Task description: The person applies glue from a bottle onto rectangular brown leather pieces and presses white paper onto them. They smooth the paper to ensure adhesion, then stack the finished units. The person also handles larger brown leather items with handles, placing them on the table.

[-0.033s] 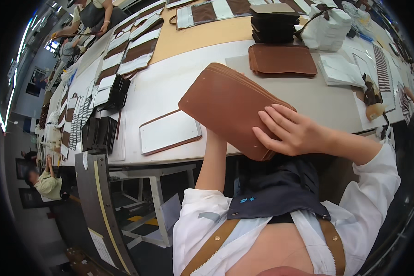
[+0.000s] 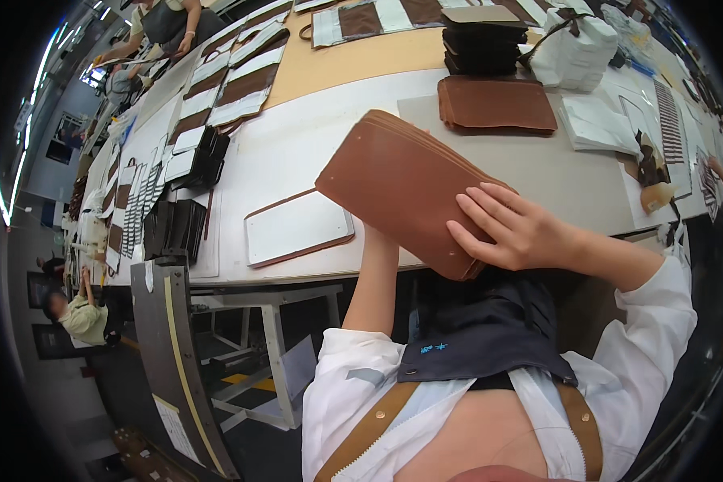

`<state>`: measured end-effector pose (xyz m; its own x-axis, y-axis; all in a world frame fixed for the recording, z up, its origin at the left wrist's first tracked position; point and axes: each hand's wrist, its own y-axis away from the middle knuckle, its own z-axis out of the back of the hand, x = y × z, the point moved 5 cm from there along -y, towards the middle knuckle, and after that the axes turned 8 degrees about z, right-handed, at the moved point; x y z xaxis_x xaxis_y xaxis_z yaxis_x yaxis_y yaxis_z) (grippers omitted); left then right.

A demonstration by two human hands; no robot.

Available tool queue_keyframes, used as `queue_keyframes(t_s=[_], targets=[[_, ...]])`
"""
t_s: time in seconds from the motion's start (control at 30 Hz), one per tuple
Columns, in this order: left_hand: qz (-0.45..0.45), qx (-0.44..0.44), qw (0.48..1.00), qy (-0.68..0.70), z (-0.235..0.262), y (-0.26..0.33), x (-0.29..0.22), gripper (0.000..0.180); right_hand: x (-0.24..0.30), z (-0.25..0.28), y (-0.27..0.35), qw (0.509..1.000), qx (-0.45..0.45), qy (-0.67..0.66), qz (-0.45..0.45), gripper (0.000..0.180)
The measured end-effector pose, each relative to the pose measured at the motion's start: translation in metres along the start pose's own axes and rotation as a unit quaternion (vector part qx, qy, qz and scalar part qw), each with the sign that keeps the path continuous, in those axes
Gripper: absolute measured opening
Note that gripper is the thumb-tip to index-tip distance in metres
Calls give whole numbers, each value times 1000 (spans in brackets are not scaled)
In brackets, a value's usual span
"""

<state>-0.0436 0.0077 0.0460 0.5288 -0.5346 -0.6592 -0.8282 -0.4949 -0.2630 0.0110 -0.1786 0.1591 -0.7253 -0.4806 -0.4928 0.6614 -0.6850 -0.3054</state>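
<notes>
A stack of brown leather panels (image 2: 410, 189) with rounded corners is held tilted above the near table edge, several layers showing along its far side. My right hand (image 2: 506, 229) lies over its near right end, fingers on the top face and the thumb out of sight. From below, my left forearm (image 2: 377, 277) reaches under the stack; the left hand is mostly hidden beneath it and supports it. Left of the stack, a white panel with brown edging (image 2: 297, 229) lies flat on the table.
Another brown leather stack (image 2: 498, 104) lies farther back, with a dark stack (image 2: 482, 40) behind it. Black folded pieces (image 2: 173, 229) stand at the left table edge. Striped brown-and-white pieces (image 2: 249, 80) lie beyond. A co-worker (image 2: 165, 28) stands at the far left.
The whole view has shifted very slightly. Both hands keep their hold on the leather stack.
</notes>
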Motion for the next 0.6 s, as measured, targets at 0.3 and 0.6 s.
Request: queue_keyframes(t_s=[0.3, 0.6], targets=[[-60, 0, 998, 23, -8, 4, -21, 62, 14, -14, 6, 991, -52, -43, -116, 31], [-79, 2, 993, 88, -3, 26, -39, 60, 33, -51, 12, 973, -82, -108, -188, 40]])
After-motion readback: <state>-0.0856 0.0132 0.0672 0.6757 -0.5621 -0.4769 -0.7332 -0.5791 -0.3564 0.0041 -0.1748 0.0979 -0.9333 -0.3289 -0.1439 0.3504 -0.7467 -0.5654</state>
